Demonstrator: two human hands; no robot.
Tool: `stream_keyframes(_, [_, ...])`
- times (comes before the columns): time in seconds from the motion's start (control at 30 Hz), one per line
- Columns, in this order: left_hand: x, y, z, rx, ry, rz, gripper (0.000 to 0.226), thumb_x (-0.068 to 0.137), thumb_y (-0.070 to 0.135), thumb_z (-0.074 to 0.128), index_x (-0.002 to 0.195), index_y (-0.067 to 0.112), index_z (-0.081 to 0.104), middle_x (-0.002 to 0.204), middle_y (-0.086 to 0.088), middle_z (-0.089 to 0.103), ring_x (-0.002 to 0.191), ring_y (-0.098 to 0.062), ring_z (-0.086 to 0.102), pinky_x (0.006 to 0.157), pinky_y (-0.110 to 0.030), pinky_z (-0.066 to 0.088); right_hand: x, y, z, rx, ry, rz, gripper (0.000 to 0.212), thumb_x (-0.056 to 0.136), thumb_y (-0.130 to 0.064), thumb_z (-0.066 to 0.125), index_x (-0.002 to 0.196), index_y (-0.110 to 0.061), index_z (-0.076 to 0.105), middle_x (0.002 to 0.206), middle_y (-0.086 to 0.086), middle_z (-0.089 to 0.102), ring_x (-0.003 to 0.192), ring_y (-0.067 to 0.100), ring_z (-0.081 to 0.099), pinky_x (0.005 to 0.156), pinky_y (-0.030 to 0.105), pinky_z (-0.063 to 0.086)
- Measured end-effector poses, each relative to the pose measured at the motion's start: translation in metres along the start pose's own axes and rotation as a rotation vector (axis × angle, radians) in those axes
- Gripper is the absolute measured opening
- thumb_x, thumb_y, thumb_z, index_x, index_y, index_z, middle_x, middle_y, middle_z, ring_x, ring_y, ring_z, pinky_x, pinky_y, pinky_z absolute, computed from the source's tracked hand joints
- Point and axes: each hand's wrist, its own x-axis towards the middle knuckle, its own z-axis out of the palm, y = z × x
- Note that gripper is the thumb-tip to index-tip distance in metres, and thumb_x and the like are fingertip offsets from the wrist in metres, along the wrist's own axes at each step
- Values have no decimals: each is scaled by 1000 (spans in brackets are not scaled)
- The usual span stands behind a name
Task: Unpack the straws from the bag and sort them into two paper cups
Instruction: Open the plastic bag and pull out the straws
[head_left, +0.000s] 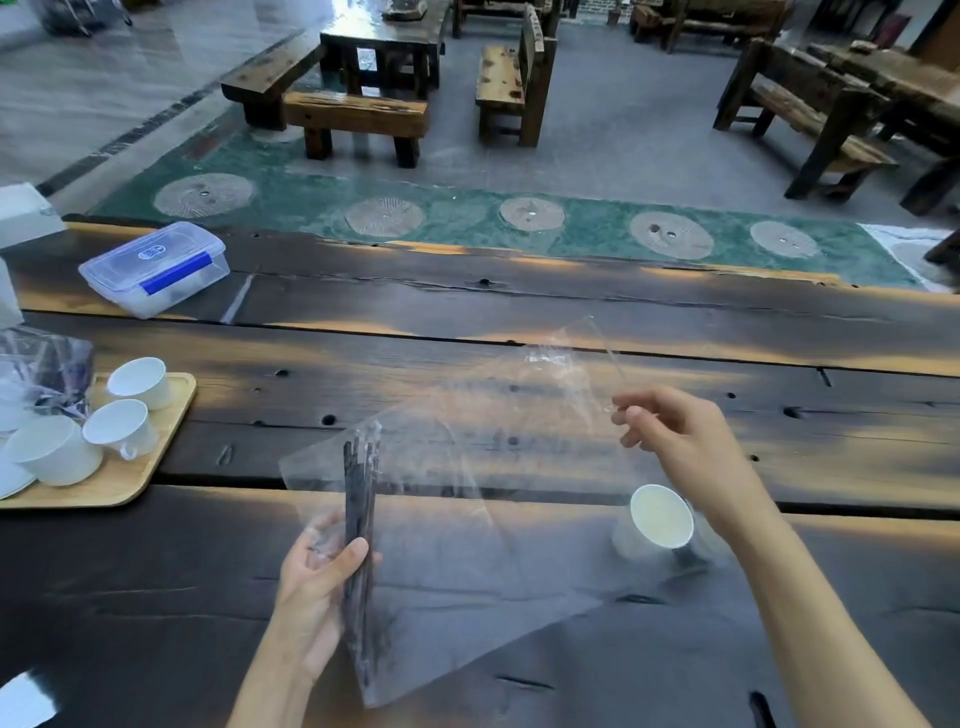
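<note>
A large clear plastic bag (483, 483) is held up over the dark wooden table (519, 301). A bundle of dark straws (358, 519) stands nearly upright inside its left edge. My left hand (322, 577) grips that bundle through the plastic near its lower half. My right hand (675, 436) pinches the bag's upper right edge between thumb and fingers. One white paper cup (657, 519) stands on the table behind the bag, below my right wrist. I see only this one paper cup.
A wooden tray (150, 462) with white ceramic cups sits at the left, beside a crumpled plastic bag (47, 364). A clear lidded box (156, 267) with a blue clip lies at the far left. Benches and tables stand on the floor beyond.
</note>
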Motion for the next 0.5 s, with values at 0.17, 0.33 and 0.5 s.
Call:
stream_keyframes(0.17, [-3,5,3,47,-31,44,32,77,-10,61,100,12,62,95,-9,71,76,-15,69,68,-26,61,2,12,12,32,-36,156,15,90,-24,67,102,-18,72,94,7,74,83,13,65,76,23,49])
stream_keyframes(0.33, [-3,5,1,106,-64,82,32,75,-11,61,100,9,61,95,-10,68,80,-13,69,69,-27,61,5,24,24,118,-68,261,16,85,-17,74,99,-9,73,87,9,66,76,13,58,70,21,45])
stream_keyframes(0.5, [-1,10,-4,142,-47,88,36,73,-7,65,106,6,61,100,-11,69,83,-16,68,69,-26,60,7,31,29,213,-74,311,11,83,-13,75,73,-13,70,74,4,64,69,12,52,68,27,37])
